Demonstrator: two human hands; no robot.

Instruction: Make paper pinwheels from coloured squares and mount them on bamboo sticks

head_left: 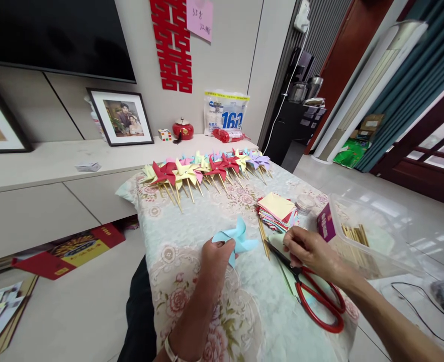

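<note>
My left hand [214,259] holds a light blue paper pinwheel [238,238] just above the flowered tablecloth [191,221]. My right hand [309,248] hovers to its right, fingers pinched together near thin wooden sticks [263,236]; what it pinches is too small to tell. Red-handled scissors [312,296] lie under and in front of that hand. A stack of coloured paper squares [277,211] sits just beyond.
A row of finished pinwheels [206,168] on sticks lines the table's far edge. A clear plastic box [361,236] with sticks stands at right, a small round jar [304,202] beside it. A low cabinet [56,166] with framed photos is behind.
</note>
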